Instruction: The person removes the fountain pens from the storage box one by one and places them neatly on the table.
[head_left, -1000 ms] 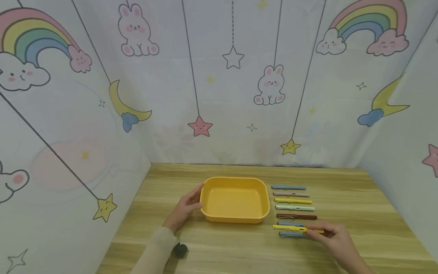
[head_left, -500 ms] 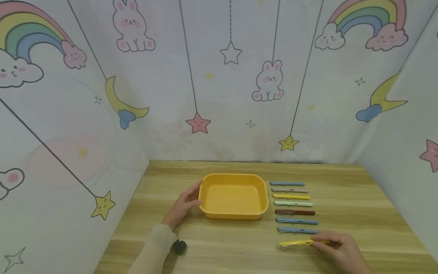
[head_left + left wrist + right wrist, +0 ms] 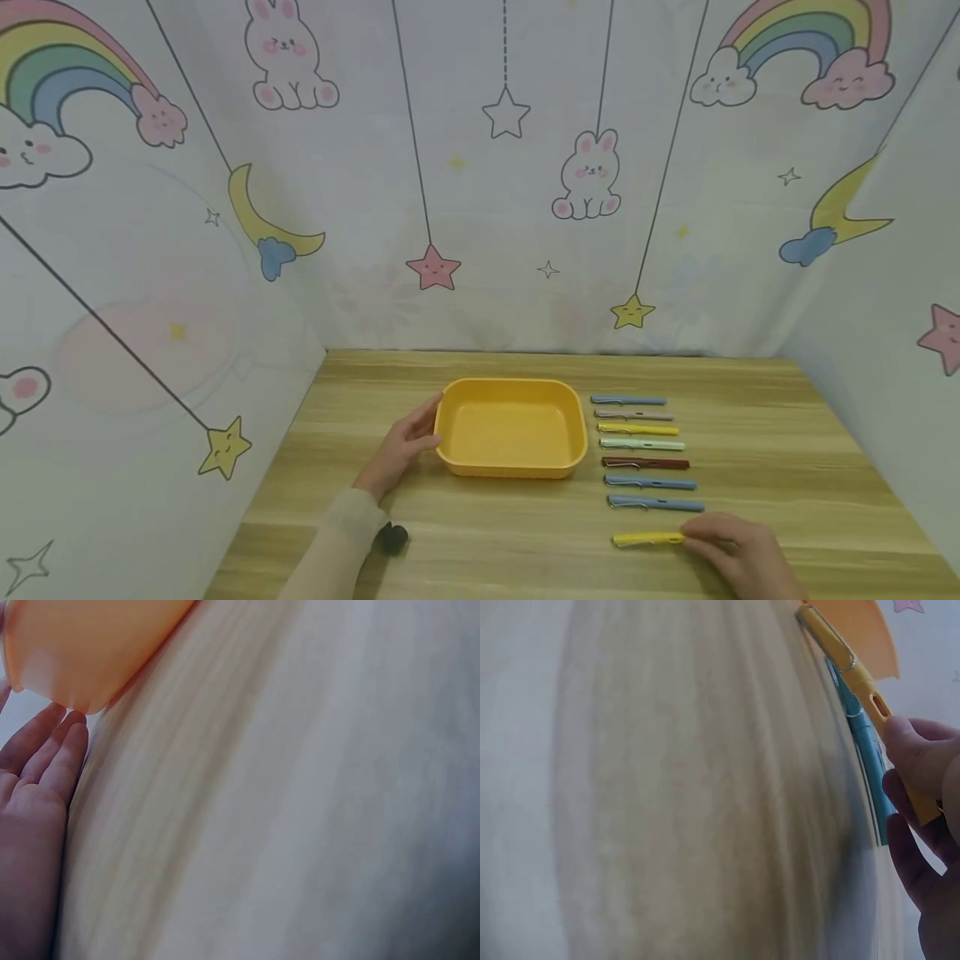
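Observation:
In the head view my right hand pinches the rear end of a yellow pen between thumb and fingers, low over the table in front of a row of pens. The right wrist view shows the same yellow pen with its clip and a slot in its barrel; a blue pen lies just beyond. My left hand touches the left side of a yellow tray with nothing in it. Seen from the left wrist, the fingers are fairly straight, their tips against the tray's wall.
Several capped pens lie parallel right of the tray: blue, pinkish grey, yellow, pale green, dark red and two more blue. A small black object sits by the left sleeve. Patterned curtains surround the wooden table.
My right hand has brought the yellow pen from above the nearest blue pens toward the front edge, lower to the table. The left hand stays at the tray; the head view has shifted slightly.

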`<state>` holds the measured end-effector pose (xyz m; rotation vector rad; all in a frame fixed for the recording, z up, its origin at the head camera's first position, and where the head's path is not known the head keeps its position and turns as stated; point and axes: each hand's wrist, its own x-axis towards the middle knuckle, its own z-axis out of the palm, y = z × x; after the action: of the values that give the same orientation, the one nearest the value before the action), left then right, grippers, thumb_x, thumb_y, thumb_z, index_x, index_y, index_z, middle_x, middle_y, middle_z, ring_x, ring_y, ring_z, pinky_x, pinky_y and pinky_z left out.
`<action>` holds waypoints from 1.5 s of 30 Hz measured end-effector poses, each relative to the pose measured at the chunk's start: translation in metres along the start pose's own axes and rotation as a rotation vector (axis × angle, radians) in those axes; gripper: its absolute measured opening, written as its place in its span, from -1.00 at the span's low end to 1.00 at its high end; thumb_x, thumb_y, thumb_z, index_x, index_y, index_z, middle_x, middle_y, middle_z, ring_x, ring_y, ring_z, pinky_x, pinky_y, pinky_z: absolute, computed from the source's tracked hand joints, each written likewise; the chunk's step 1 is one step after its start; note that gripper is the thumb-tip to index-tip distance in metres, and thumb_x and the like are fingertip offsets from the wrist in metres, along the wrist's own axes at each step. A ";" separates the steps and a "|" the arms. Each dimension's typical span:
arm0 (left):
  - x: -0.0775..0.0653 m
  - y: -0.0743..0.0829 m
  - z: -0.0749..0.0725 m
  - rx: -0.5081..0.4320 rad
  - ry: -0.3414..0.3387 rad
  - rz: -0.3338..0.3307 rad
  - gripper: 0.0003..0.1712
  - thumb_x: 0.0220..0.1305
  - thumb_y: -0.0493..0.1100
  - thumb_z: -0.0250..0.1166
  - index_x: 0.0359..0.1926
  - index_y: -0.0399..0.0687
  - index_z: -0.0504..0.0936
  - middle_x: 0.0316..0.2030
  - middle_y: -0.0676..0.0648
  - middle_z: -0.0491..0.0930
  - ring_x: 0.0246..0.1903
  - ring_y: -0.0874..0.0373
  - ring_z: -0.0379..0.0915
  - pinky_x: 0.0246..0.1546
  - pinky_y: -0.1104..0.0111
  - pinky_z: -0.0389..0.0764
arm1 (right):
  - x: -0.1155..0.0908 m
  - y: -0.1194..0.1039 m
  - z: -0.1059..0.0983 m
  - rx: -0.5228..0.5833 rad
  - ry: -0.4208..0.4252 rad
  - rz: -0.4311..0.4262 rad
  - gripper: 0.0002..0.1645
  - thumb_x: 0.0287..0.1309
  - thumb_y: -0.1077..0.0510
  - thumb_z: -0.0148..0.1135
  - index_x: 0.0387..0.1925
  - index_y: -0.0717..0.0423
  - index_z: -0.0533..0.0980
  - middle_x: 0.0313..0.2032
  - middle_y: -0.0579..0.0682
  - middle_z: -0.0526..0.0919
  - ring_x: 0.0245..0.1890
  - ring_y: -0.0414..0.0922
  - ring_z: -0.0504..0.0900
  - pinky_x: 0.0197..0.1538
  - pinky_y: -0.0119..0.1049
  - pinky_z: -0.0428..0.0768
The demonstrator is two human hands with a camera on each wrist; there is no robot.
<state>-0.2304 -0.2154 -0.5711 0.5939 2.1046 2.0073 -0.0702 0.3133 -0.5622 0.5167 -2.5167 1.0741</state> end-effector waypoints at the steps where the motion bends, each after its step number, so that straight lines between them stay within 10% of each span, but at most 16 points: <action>1: 0.000 0.000 0.000 0.000 0.001 -0.002 -0.17 0.48 -0.30 0.28 0.66 -0.07 0.15 0.62 -0.21 0.12 0.57 -0.22 0.09 0.37 0.51 0.37 | 0.000 0.002 0.002 -0.036 0.014 -0.056 -0.51 -0.26 0.45 0.66 -0.28 -0.12 0.79 -0.30 -0.31 0.80 -0.25 -0.41 0.73 -0.11 -0.72 0.57; 9: 0.000 -0.001 -0.002 0.003 -0.017 0.013 -0.18 0.51 -0.31 0.25 0.66 -0.09 0.13 0.62 -0.24 0.09 0.58 -0.26 0.03 0.38 0.51 0.34 | 0.006 0.007 0.008 -0.100 0.007 -0.233 -0.43 -0.43 0.50 0.68 -0.35 -0.13 0.77 -0.35 -0.29 0.77 -0.34 -0.37 0.72 -0.19 -0.71 0.57; 45: -0.001 0.001 0.000 -0.013 0.004 -0.030 -0.17 0.49 -0.29 0.27 0.66 0.03 0.16 0.63 -0.11 0.13 0.58 -0.14 0.10 0.36 0.53 0.37 | 0.018 0.003 0.007 -0.295 0.014 -0.234 -0.51 -0.38 0.39 0.72 -0.37 -0.17 0.78 -0.34 -0.30 0.77 -0.30 -0.31 0.72 -0.13 -0.70 0.56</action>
<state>-0.2291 -0.2163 -0.5705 0.5540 2.0880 2.0064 -0.0887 0.3062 -0.5599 0.6906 -2.4674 0.6068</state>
